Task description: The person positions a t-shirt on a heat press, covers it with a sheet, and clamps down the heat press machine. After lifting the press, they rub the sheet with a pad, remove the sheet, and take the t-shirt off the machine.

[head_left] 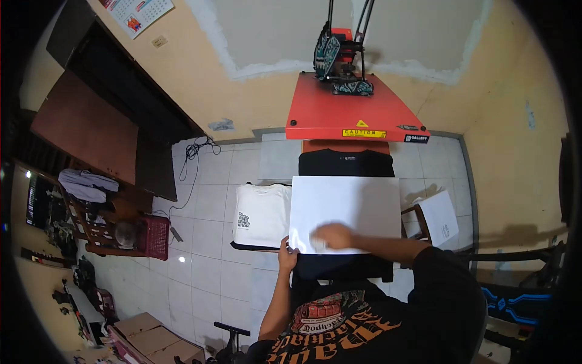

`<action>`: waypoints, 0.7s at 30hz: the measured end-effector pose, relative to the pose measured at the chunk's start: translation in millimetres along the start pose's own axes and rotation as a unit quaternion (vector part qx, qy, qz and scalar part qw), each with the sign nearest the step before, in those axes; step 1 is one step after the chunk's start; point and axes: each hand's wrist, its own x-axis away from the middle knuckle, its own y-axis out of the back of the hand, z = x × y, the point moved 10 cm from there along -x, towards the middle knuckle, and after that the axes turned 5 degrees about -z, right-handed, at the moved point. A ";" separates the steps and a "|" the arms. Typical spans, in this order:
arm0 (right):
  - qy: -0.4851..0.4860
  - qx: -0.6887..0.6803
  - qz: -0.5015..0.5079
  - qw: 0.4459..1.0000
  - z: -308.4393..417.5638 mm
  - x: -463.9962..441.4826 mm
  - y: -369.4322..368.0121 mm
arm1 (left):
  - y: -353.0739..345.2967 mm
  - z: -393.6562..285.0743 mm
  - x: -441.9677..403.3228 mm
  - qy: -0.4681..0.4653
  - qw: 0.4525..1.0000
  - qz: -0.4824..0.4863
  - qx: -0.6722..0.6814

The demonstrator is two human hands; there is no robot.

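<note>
A large white sheet (345,206) lies flat over a black T-shirt (345,162), whose collar shows beyond the far edge and whose hem shows on the near side. My left hand (288,256) is at the sheet's near left corner, fingers closed on its edge. Over the near middle of the sheet, my right hand (334,236) is closed and smeared by motion. Something pale shows beneath its fingers, too blurred to name. Just behind the shirt stands a red heat press (351,112) with a yellow caution label.
A folded white T-shirt (262,215) with dark lettering rests on a stand at the left. On the right, a chair holds white printed sheets (439,218). A maroon crate (156,238), a black cable (197,148) and cardboard (154,340) are on the left side.
</note>
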 end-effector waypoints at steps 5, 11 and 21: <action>-0.293 0.083 -0.209 0.930 -148.9 -49.1 125.1 | -1.3 -2.5 0.5 -0.010 1.000 0.010 0.023; -0.171 0.083 -0.235 0.953 -93.8 -22.0 88.1 | -1.1 1.8 -2.8 -0.015 1.000 0.002 0.027; -0.100 0.024 -0.076 0.992 -34.2 14.2 53.9 | 0.2 2.3 -3.7 0.005 1.000 0.019 -0.002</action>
